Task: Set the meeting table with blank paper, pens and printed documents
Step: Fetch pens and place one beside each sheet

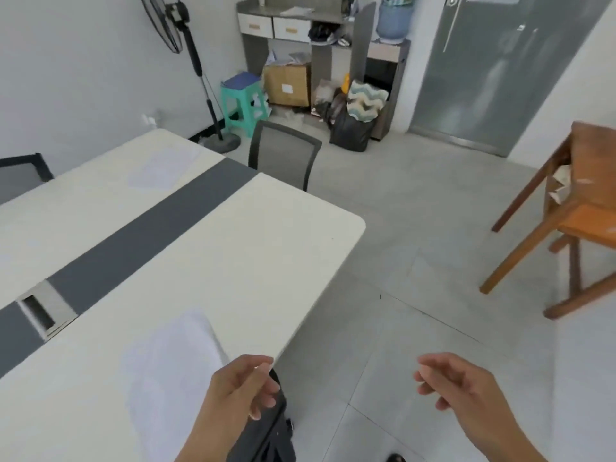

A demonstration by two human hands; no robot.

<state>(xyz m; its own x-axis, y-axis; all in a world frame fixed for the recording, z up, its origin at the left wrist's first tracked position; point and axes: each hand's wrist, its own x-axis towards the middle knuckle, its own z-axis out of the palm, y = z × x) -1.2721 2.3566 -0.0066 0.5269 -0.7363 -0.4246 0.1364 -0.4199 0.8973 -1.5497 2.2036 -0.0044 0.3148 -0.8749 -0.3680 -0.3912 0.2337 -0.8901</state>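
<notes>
A cream meeting table (266, 248) with a grey centre strip fills the left of the head view. A blank white sheet (166, 378) lies on its near edge. Another sheet (160, 171) lies at the far side of the table. My left hand (240, 391) hovers at the table's near edge, just right of the near sheet, fingers loosely curled and holding nothing. My right hand (456, 385) hangs over the floor to the right, fingers relaxed and empty. No pens are visible.
A grey mesh chair (283, 151) stands at the table's far end; a dark chair (266, 428) sits below my left hand. A wooden chair (566, 211) stands right. A cable hatch (46, 308) sits in the strip. Fan, stool, boxes and a shelf line the back wall.
</notes>
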